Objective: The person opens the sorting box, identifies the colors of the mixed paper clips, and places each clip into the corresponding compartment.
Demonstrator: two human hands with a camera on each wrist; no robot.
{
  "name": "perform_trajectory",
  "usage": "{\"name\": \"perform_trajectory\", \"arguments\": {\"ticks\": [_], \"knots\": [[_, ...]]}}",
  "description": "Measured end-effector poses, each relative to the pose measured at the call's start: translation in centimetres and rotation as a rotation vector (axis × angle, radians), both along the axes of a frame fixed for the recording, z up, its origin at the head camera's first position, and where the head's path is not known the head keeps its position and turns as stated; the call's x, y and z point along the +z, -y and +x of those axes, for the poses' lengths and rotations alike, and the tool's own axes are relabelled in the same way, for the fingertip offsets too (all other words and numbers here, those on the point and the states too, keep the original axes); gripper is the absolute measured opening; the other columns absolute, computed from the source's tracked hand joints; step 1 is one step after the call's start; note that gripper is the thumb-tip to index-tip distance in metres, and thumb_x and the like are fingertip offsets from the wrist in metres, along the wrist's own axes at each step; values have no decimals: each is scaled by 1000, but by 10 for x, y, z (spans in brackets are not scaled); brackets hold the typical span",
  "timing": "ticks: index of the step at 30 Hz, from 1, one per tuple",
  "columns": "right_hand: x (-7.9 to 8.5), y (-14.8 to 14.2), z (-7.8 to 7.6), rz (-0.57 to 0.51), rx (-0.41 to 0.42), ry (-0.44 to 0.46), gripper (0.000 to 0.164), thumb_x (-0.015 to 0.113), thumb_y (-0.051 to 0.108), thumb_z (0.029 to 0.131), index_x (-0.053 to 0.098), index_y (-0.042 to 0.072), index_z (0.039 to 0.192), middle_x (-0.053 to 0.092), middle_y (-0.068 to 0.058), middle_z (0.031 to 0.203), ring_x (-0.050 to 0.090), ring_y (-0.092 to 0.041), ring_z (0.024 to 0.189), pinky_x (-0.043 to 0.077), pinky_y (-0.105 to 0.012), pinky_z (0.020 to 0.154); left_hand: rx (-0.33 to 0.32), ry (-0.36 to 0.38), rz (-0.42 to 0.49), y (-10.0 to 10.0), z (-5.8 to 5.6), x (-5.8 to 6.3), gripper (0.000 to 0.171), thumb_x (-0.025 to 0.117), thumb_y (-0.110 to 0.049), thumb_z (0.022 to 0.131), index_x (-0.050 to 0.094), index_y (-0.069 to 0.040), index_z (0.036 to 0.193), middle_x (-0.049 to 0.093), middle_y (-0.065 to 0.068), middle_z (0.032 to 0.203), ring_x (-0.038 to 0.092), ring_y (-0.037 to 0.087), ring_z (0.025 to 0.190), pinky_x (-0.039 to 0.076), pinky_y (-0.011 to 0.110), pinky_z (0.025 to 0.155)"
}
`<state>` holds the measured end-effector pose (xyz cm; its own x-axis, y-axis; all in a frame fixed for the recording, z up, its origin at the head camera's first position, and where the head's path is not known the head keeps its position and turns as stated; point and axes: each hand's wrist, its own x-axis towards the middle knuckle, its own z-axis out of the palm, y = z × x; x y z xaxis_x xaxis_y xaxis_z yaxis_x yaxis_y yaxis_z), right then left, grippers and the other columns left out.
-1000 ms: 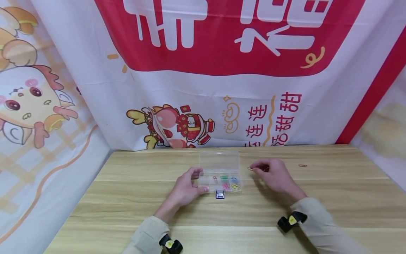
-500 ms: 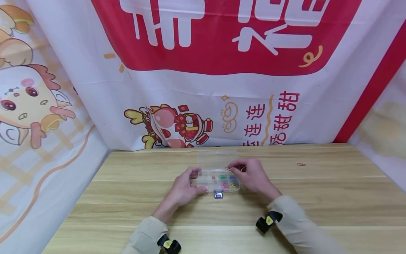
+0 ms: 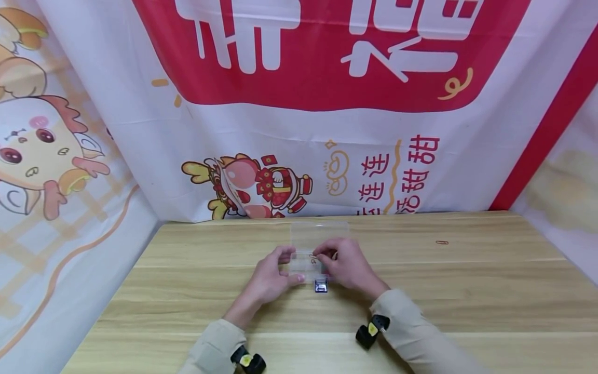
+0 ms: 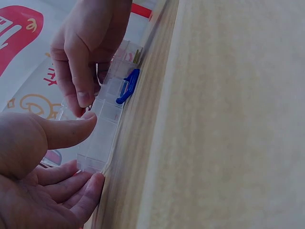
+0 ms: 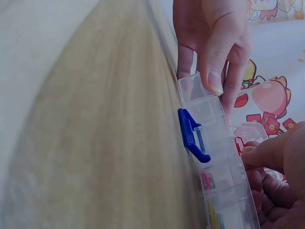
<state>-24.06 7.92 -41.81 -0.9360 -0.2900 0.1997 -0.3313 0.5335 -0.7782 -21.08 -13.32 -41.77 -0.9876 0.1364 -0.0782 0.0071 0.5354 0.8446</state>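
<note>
A clear plastic compartment box (image 3: 303,265) stands on the table with its transparent lid (image 3: 308,235) raised at the back. My left hand (image 3: 272,275) holds the box's left end, thumb along the front and fingers behind. Over the back middle compartments, my right hand (image 3: 345,262) pinches a paper clip, partly covered by the fingertips. In the right wrist view a red paper clip (image 5: 239,144) shows right at the thumb tip. Pink paper clips (image 5: 208,180) and yellow paper clips (image 5: 214,217) lie in compartments nearer the right end, which my right hand hides in the head view.
A blue latch (image 3: 321,285) sticks out from the front of the box. One red paper clip (image 3: 442,242) lies on the wooden table (image 3: 467,291) to the right. A printed cloth (image 3: 261,124) hangs behind the table's back edge.
My right hand has moved left from beside the box to above its middle, carrying the pinched paper clip. The left hand stays on the box's left end.
</note>
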Motion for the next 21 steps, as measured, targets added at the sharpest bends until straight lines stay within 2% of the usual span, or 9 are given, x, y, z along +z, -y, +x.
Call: {"name": "perform_trajectory", "arguments": {"ticks": [7,12,21], "knots": [[0,2,1,21,-11,-26,15,77,4,94,82,16,100,78,1,99,65,-9,84,58,-22,71,4,-5,-2,1,0,-1,71,87,-14,87,54,-6,149,61,17,148,66,34,126,59,48,107],[-1,-1,0,21,-20,-28,14,77,5,95,82,13,104,78,1,102,65,-9,85,58,-22,71,7,-7,-6,1,0,-1,72,87,-15,86,54,-6,149,62,17,148,66,33,124,58,48,107],[10,-37,2,14,-116,12,17,76,9,96,81,10,112,79,-1,104,66,-14,87,57,-23,71,13,-3,-8,-1,1,-1,72,87,-14,86,54,-6,150,62,17,147,66,31,122,58,48,107]]}}
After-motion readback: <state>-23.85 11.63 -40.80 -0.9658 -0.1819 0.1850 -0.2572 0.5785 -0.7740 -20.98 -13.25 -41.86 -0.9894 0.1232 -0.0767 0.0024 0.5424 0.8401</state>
